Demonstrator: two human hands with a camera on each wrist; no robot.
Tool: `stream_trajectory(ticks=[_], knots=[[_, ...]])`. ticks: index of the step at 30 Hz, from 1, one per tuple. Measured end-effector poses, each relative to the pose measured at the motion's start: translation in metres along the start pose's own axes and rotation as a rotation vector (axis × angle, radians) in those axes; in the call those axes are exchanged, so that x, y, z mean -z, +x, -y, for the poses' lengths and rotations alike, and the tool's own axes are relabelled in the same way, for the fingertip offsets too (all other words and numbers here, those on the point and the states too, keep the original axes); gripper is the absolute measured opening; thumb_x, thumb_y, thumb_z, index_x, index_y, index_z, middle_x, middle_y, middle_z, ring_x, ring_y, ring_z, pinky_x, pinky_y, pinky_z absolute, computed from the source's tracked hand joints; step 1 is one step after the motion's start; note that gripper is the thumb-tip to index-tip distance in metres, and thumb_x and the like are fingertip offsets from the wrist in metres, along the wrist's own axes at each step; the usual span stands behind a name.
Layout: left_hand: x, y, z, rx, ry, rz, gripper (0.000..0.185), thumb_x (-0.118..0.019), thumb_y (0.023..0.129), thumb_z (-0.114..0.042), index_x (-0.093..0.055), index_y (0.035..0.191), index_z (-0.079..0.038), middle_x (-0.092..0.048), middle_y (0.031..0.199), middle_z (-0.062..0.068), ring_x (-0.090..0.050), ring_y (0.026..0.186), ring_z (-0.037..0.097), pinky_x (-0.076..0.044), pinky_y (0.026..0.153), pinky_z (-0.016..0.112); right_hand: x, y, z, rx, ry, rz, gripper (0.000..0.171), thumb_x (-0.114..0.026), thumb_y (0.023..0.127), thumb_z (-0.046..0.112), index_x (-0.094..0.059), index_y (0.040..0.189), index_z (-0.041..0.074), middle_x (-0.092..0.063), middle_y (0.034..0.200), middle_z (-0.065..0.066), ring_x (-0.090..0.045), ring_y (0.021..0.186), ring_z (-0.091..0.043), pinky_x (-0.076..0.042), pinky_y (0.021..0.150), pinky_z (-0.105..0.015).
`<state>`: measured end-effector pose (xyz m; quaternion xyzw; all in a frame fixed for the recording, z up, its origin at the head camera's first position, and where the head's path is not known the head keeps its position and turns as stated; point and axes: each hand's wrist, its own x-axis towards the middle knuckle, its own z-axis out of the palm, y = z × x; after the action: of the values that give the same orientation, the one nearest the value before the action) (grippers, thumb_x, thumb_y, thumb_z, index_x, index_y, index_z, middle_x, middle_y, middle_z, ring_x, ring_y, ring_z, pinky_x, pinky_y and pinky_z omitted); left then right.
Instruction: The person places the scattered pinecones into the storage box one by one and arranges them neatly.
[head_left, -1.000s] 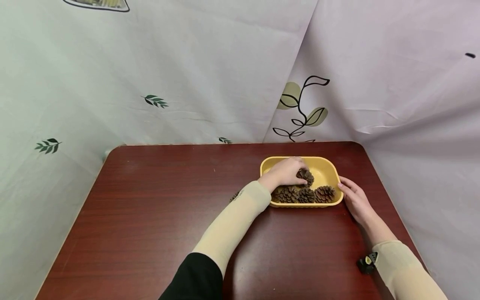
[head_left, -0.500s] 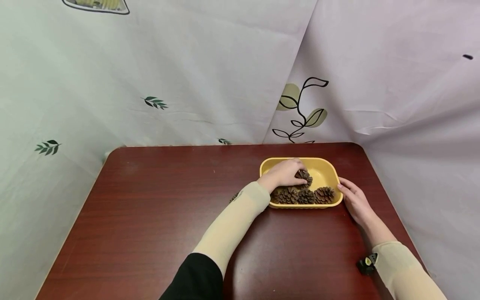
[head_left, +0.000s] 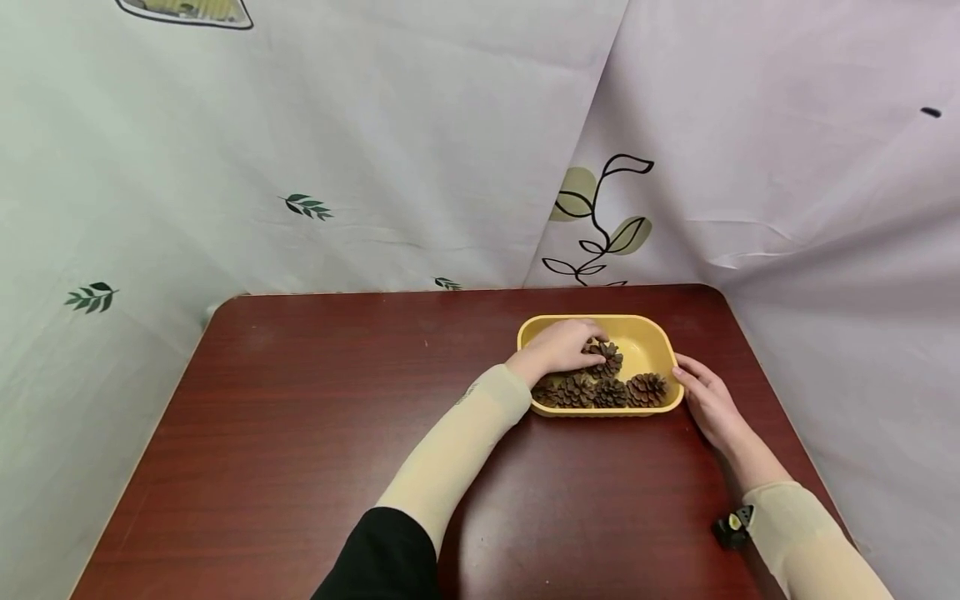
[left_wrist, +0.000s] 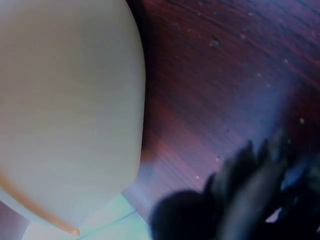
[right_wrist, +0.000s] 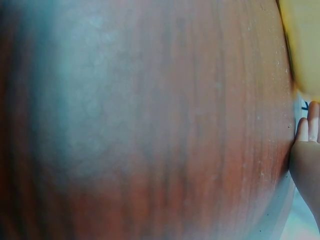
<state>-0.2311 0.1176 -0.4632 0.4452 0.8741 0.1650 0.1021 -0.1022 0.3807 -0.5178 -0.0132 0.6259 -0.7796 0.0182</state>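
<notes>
A yellow tray [head_left: 641, 333] sits at the back right of the table. Inside it, my left hand [head_left: 562, 343] has thumb and fingers around a brown pine cone [head_left: 607, 362]. Several more pine cones [head_left: 576, 390] line the tray's near side, with one [head_left: 647, 389] at the right end. My right hand [head_left: 711, 404] rests against the tray's right end, its fingers fairly straight and the thumb at the rim. Large and pale in the left wrist view is the tray's outer wall [left_wrist: 70, 100]. The right wrist view catches only part of the right hand [right_wrist: 307, 155].
The dark red wooden table [head_left: 300, 417] reaches back to a printed white cloth [head_left: 375, 167]. A dark, blurred, scaly thing like a pine cone [left_wrist: 250, 190] lies on the table beside the tray. A small black camera [head_left: 733, 528] is strapped to the right wrist.
My left hand has drawn slightly left within the tray, and the pine cone at its fingers sits slightly further left and shows more. The right hand stays at the tray's end.
</notes>
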Motion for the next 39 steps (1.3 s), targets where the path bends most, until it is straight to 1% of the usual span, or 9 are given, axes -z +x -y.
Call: stream_trajectory(ticks=[3, 7, 12, 17, 21, 26, 30, 34, 39], knots=[[0.002, -0.004, 0.001, -0.001, -0.01, -0.026, 0.04, -0.066, 0.107, -0.036, -0.067, 0.142, -0.018, -0.067, 0.146, -0.001, -0.061, 0.137, 0.013, -0.048, 0.118, 0.025, 0.0, 0.0, 0.0, -0.001, 0.005, 0.003, 0.034, -0.043, 0.112, 0.001, -0.068, 0.126, 0.02, -0.073, 0.122, 0.012, -0.068, 0.111, 0.001, -0.054, 0.093, -0.011], [0.008, -0.01, 0.001, -0.023, -0.042, -0.059, 0.037, -0.066, 0.107, -0.033, -0.068, 0.141, -0.017, -0.067, 0.145, -0.001, -0.061, 0.137, 0.014, -0.049, 0.117, 0.026, 0.0, 0.0, 0.0, -0.006, 0.006, 0.005, 0.035, -0.043, 0.112, 0.001, -0.068, 0.126, 0.021, -0.073, 0.122, 0.012, -0.068, 0.11, 0.002, -0.054, 0.092, -0.011], [0.02, -0.02, 0.003, -0.065, -0.07, -0.09, 0.035, -0.068, 0.106, -0.029, -0.07, 0.138, -0.014, -0.07, 0.142, 0.002, -0.062, 0.137, 0.017, -0.048, 0.119, 0.029, 0.0, 0.001, 0.001, -0.008, -0.001, 0.007, 0.034, -0.044, 0.112, 0.002, -0.068, 0.126, 0.021, -0.074, 0.122, 0.012, -0.068, 0.11, 0.002, -0.054, 0.092, -0.011], [0.033, -0.035, 0.006, -0.065, -0.083, -0.119, 0.033, -0.07, 0.105, -0.027, -0.072, 0.135, -0.014, -0.072, 0.136, 0.001, -0.065, 0.13, 0.017, -0.05, 0.117, 0.031, -0.001, 0.002, 0.002, -0.008, 0.0, 0.005, 0.033, -0.044, 0.112, 0.002, -0.068, 0.126, 0.02, -0.074, 0.121, 0.011, -0.069, 0.109, 0.001, -0.055, 0.091, -0.011], [0.041, -0.051, 0.009, -0.065, -0.085, -0.129, 0.033, -0.07, 0.105, -0.027, -0.072, 0.135, -0.014, -0.072, 0.135, 0.001, -0.066, 0.129, 0.018, -0.051, 0.116, 0.033, 0.0, 0.001, 0.001, -0.01, 0.006, 0.006, 0.034, -0.044, 0.112, 0.002, -0.068, 0.126, 0.02, -0.074, 0.121, 0.011, -0.069, 0.109, 0.001, -0.055, 0.092, -0.011], [0.047, -0.073, 0.014, -0.058, -0.087, -0.137, 0.033, -0.072, 0.103, -0.024, -0.072, 0.134, -0.012, -0.073, 0.135, 0.003, -0.066, 0.129, 0.02, -0.051, 0.116, 0.036, 0.0, 0.0, 0.001, -0.007, 0.007, 0.003, 0.034, -0.044, 0.112, 0.002, -0.068, 0.127, 0.019, -0.075, 0.12, 0.01, -0.069, 0.108, 0.001, -0.055, 0.091, -0.011], [0.049, -0.092, 0.022, -0.057, -0.082, -0.173, 0.032, -0.073, 0.102, -0.024, -0.073, 0.132, -0.013, -0.074, 0.132, 0.003, -0.067, 0.126, 0.02, -0.052, 0.115, 0.037, -0.001, 0.0, 0.001, -0.004, 0.011, -0.001, 0.034, -0.044, 0.112, 0.002, -0.069, 0.126, 0.019, -0.075, 0.118, 0.01, -0.069, 0.107, 0.001, -0.055, 0.09, -0.012], [0.049, -0.114, 0.031, -0.068, -0.088, -0.218, 0.031, -0.076, 0.1, -0.019, -0.074, 0.13, -0.011, -0.074, 0.129, 0.004, -0.068, 0.124, 0.021, -0.054, 0.113, 0.039, -0.002, 0.0, 0.001, -0.008, 0.003, -0.005, 0.034, -0.044, 0.112, 0.002, -0.07, 0.125, 0.021, -0.075, 0.118, 0.011, -0.069, 0.106, 0.001, -0.055, 0.09, -0.011], [0.047, -0.141, 0.042, -0.068, -0.089, -0.235, 0.032, -0.079, 0.097, -0.016, -0.074, 0.128, -0.008, -0.074, 0.129, 0.007, -0.068, 0.127, 0.025, -0.053, 0.115, 0.041, -0.002, 0.0, 0.001, -0.006, -0.013, -0.01, 0.035, -0.044, 0.112, 0.002, -0.069, 0.124, 0.022, -0.074, 0.119, 0.012, -0.069, 0.107, 0.002, -0.055, 0.091, -0.011]])
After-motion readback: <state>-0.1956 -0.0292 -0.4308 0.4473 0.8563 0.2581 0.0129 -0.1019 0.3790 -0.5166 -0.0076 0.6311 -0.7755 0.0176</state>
